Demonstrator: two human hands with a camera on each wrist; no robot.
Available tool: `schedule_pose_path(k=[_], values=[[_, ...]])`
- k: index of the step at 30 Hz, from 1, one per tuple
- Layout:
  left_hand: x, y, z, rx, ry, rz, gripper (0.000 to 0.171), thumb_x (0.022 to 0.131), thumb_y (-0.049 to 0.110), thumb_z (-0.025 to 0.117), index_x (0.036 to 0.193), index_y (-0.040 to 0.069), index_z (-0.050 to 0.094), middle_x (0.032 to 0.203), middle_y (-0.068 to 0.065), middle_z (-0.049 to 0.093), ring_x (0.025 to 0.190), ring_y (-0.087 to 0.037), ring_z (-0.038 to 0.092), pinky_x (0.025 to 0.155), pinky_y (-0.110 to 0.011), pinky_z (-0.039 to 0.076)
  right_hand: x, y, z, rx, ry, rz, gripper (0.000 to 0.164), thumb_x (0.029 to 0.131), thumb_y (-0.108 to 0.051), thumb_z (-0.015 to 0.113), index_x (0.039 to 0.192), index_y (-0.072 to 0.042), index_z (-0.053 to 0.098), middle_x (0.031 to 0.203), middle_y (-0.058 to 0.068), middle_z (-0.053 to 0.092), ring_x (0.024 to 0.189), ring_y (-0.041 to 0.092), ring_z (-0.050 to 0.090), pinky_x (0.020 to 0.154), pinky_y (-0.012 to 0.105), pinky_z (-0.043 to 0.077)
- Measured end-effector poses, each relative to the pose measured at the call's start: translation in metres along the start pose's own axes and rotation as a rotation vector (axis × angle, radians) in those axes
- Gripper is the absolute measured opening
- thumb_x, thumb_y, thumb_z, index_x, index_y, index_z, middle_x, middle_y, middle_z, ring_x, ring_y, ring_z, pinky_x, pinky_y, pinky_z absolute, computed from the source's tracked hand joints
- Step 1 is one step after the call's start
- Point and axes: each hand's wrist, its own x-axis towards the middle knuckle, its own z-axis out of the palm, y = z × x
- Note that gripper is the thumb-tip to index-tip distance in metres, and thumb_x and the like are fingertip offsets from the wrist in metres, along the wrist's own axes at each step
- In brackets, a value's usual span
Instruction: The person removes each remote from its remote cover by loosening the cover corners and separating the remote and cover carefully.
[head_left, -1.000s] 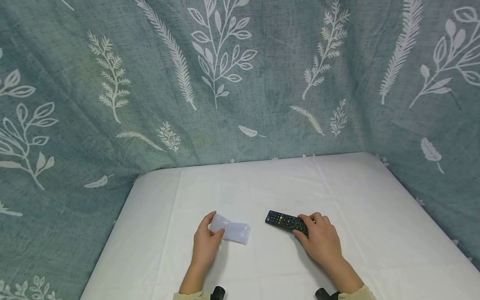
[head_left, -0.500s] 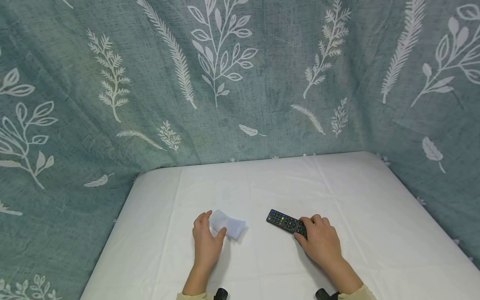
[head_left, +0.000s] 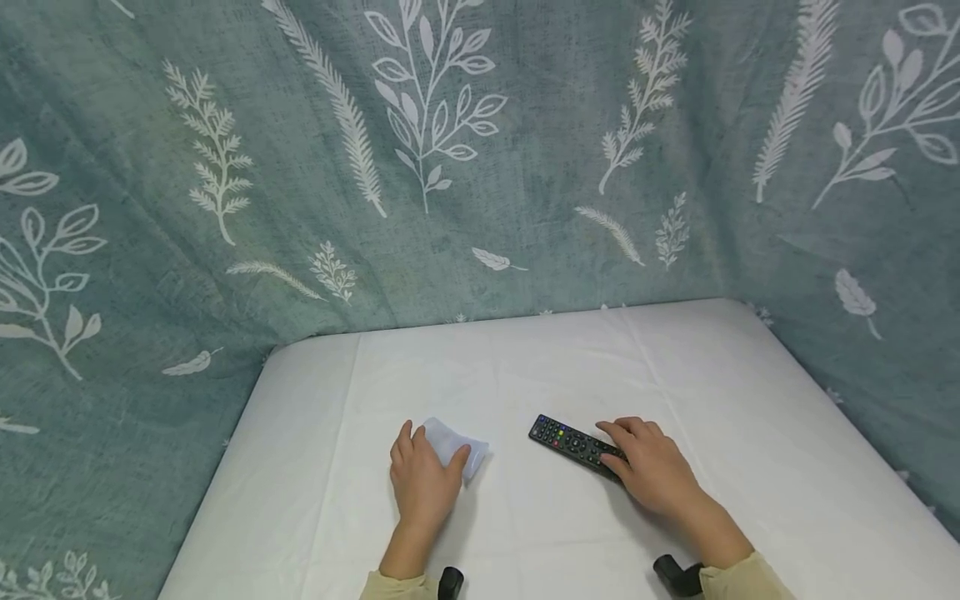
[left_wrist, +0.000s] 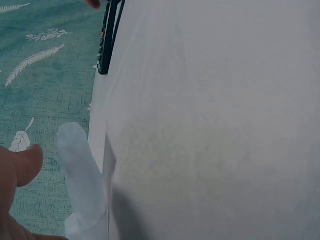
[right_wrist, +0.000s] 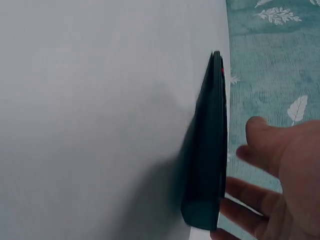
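Observation:
A pale bluish, translucent plastic sleeve (head_left: 450,442) lies on the white-covered table, left of centre. My left hand (head_left: 426,482) hovers at its near side, fingers spread; in the left wrist view the thumb (left_wrist: 30,162) stands apart from the sleeve (left_wrist: 82,175). To the right, a black remote control (head_left: 572,442) with many buttons lies slanted on the cloth. My right hand (head_left: 656,468) is at its near end. The right wrist view shows the thumb (right_wrist: 260,132) off the remote (right_wrist: 207,150), with loosely bent fingertips close beside it; whether they touch it I cannot tell.
A white cloth (head_left: 600,358) covers the table. Behind and at both sides hangs a green curtain (head_left: 540,167) with white leaf prints. A black strap device (head_left: 677,575) sits at my right wrist, another (head_left: 450,583) at the left.
My left hand has let go of the plastic sleeve, which has shifted slightly left and away, and now reaches over its near side. My right hand has loosened from the remote and moved slightly right.

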Motion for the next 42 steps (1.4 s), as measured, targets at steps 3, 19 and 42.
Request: schedule_pose_path(k=[3,19,42], values=[[0.000,0.000,0.001,0.036,-0.025,-0.006,0.080,0.080,0.038,0.082,0.131,-0.014,0.050,0.149,-0.031,0.037,0.139,-0.047,0.033,0.109,-0.064,0.033,0.000,0.009,-0.004,-0.001,-0.044,-0.069,0.049,0.092,-0.020,0.070,0.140,-0.018,0.057,0.133,0.012,0.060,0.119,0.036,0.057,0.090,0.057,0.050],[0.001,-0.008,0.000,0.103,-0.197,0.030,0.088,0.074,0.038,0.085,0.143,-0.003,0.049,0.155,-0.029,0.036,0.146,-0.048,0.030,0.113,-0.074,0.021,-0.002,0.017,-0.001,-0.027,-0.125,-0.160,0.051,0.091,-0.030,0.071,0.140,-0.028,0.058,0.131,-0.002,0.064,0.109,0.019,0.056,0.088,0.048,0.045],[0.013,-0.006,-0.003,-0.033,-0.512,0.192,0.079,0.083,0.026,0.080,0.149,0.004,0.043,0.161,-0.021,0.033,0.151,-0.045,0.022,0.115,-0.077,0.001,0.003,-0.027,0.025,-0.089,0.003,-0.022,0.060,0.082,-0.056,0.074,0.130,-0.021,0.065,0.115,-0.001,0.070,0.100,0.023,0.060,0.079,0.041,0.048]])
